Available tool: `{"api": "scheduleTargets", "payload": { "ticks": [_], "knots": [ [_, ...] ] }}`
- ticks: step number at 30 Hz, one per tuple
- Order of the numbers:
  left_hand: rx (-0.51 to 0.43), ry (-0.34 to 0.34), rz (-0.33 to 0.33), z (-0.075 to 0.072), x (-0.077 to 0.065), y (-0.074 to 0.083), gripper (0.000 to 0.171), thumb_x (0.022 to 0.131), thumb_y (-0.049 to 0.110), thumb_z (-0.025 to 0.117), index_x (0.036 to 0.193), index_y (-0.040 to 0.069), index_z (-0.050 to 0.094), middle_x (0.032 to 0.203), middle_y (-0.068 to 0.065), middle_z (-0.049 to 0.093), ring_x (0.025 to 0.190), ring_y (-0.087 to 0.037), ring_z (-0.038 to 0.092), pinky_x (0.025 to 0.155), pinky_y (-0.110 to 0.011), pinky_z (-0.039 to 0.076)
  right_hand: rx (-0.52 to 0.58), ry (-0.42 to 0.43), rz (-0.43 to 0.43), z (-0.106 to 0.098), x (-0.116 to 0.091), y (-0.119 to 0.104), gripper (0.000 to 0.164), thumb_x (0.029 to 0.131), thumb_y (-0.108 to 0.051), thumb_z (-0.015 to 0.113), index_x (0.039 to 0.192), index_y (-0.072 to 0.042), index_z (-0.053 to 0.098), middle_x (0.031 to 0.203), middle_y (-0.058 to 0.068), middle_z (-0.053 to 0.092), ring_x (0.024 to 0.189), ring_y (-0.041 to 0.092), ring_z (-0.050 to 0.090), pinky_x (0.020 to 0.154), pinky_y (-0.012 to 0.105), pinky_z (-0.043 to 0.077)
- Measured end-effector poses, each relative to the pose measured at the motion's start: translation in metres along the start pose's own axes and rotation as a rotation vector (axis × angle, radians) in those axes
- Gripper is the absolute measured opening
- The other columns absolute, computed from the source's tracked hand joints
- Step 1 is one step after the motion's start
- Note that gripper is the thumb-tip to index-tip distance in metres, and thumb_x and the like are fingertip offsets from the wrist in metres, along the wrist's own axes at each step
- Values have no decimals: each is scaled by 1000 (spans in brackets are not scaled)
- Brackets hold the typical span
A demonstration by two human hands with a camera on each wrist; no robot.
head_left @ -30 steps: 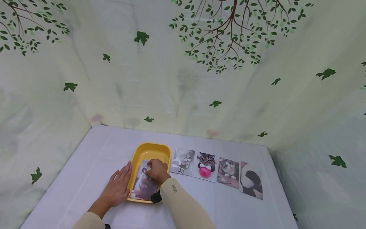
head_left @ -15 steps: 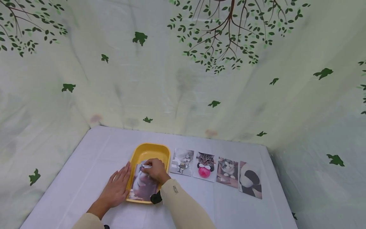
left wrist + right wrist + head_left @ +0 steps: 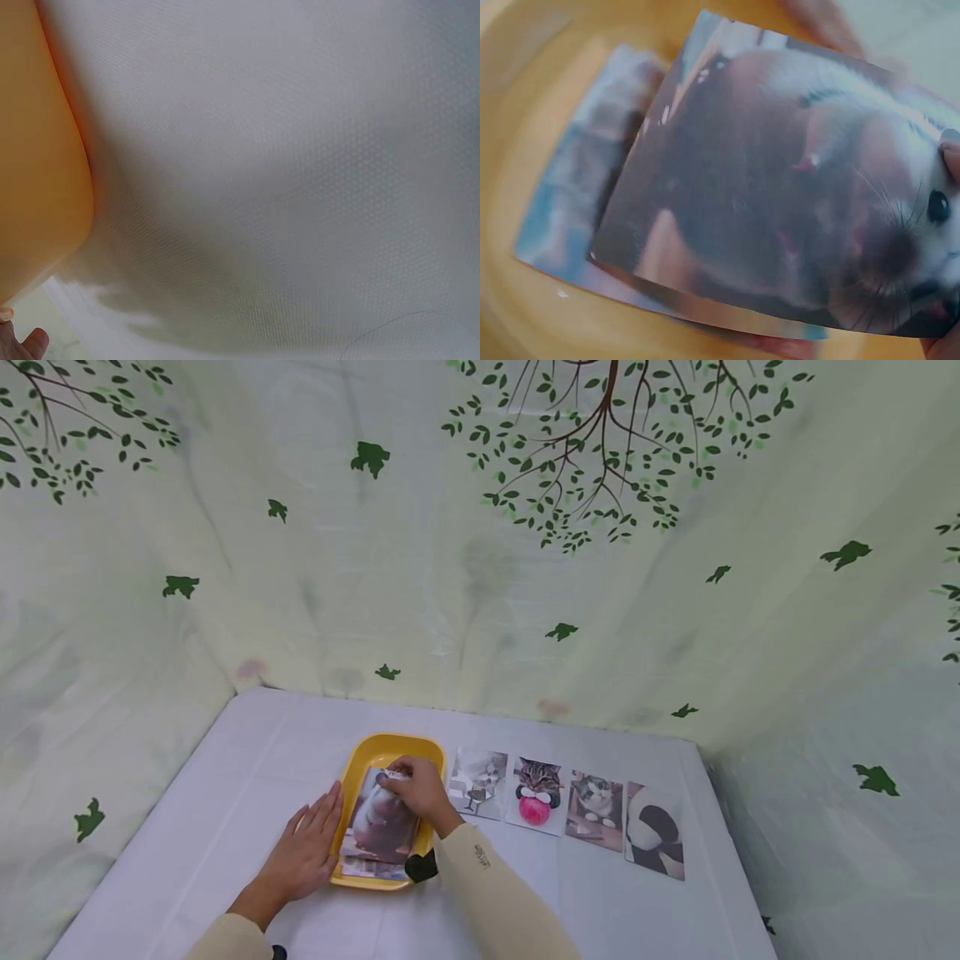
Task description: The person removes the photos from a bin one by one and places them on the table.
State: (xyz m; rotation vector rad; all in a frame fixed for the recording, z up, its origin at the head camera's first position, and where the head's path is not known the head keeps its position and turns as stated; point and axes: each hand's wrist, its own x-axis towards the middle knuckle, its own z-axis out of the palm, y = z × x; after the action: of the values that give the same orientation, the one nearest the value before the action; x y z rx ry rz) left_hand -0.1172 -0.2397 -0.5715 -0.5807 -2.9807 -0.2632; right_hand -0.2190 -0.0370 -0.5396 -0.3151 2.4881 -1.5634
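My right hand (image 3: 420, 789) pinches the top edge of a photo card (image 3: 375, 827) with a hamster-like animal on it, raised at a slant inside the yellow tray (image 3: 378, 750). Below that card more photo cards (image 3: 570, 202) lie on the tray floor, their edges showing in the right wrist view. A fingertip and the thumb of the right hand show at that view's right edge. My left hand (image 3: 303, 847) lies with straight fingers along the tray's left side. In the left wrist view the tray's outer wall (image 3: 37, 150) fills the left edge.
Right of the tray several photo cards lie in a row on the white tablecloth (image 3: 525, 893): a pale cat card (image 3: 478, 781), a tabby with a pink ball (image 3: 536, 793), another cat card (image 3: 597, 810) and a black-and-white picture (image 3: 655, 831). Printed curtains stand behind.
My right hand has shifted up and slightly right, lifting the hamster-like card off the cards beneath, whose lower edges now show. The left hand stays at the tray's side.
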Motion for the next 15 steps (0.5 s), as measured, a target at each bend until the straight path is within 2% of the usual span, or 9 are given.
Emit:
{"api": "scheduleTargets", "payload": {
  "ticks": [9, 15],
  "knots": [
    [-3, -36, -14, -1, 1, 0, 78, 81, 18, 59, 146, -10, 24, 156, -22, 19, 137, -40, 28, 110, -56, 22, 103, 37, -42, -49, 1, -28, 19, 82, -20, 76, 95, -6, 72, 88, 0, 70, 82, 7, 59, 81, 27, 50],
    [-5, -61, -20, -3, 2, 0, 77, 83, 18, 58, 145, -11, 25, 156, -22, 18, 138, -40, 27, 111, -56, 21, 185, 49, -52, -86, -9, -36, 20, 81, -15, 76, 96, -2, 72, 89, 7, 71, 80, 10, 58, 79, 28, 48]
  ]
}}
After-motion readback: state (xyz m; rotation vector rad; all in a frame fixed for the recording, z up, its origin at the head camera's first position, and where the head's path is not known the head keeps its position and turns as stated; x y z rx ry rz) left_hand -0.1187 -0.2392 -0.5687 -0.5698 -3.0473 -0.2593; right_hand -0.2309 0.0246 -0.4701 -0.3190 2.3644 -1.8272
